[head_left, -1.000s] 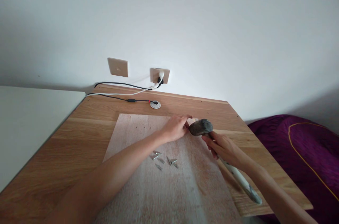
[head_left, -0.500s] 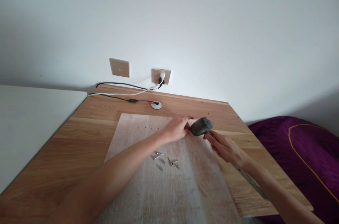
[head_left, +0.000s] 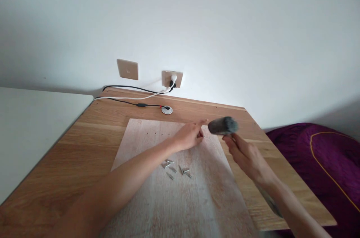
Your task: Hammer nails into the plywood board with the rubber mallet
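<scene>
A hammer (head_left: 223,125) with a dark, thick head is in my right hand (head_left: 247,157), its fingers wrapped round the handle. The head hangs in the air over the far right part of a pale wooden board (head_left: 157,200). On that board rests my left hand (head_left: 189,136), thumb and a finger pinched together while the forefinger stretches out. A small dark point at its fingertips looks like a nail (head_left: 203,136), mostly hidden. Several loose silver nails (head_left: 185,170) lie on the board nearer to me. A row of small dark dots (head_left: 162,134) runs left of the hand.
The board lies on a wooden table (head_left: 84,151). Black and white cables (head_left: 129,98) cross the table's back to a wall socket (head_left: 172,79) and a round cable hole (head_left: 167,110). A white surface (head_left: 36,129) adjoins at left; purple fabric (head_left: 298,148) lies at right.
The hammer has moved to the right and slightly up, away from my left hand. My left forefinger now sticks out more; that hand stays at nearly the same spot.
</scene>
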Tool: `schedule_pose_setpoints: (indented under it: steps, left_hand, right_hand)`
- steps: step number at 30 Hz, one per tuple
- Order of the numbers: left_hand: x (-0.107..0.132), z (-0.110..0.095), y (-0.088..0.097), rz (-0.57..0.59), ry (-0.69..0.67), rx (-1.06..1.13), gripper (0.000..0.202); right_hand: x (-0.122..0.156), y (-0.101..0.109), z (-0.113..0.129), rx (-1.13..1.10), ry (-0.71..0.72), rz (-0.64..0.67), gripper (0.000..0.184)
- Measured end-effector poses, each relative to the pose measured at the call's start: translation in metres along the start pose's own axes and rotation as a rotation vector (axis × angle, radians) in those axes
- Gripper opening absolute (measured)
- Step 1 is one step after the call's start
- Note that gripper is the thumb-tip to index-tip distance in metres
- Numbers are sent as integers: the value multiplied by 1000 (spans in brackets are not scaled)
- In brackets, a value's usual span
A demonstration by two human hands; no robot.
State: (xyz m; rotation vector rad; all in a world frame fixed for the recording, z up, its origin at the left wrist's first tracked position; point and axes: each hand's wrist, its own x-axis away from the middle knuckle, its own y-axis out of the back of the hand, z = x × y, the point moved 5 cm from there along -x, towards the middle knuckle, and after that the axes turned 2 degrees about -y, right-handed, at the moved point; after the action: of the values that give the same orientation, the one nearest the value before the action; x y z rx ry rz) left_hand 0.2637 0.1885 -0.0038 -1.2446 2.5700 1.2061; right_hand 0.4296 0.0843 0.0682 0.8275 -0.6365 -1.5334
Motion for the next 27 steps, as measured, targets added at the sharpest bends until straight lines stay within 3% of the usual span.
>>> schedule_pose_setpoints:
  steps: [3,9,20,27]
  left_hand:
    - [0,-1,2,-29,-11,-23,67]
    - [-2,1,-1,-48,-31,6,64]
    - [-3,-2,-2,-49,-14,-79,63]
    - [-2,-1,0,-57,-53,-96,61]
  right_hand:
    - [-4,-16,-19,74,-1,86,36]
    - [-2,-8,-35,78,-147,54,44]
    - [2,-22,-25,96,-19,197,34]
    - [3,-21,-21,111,-1,173,32]
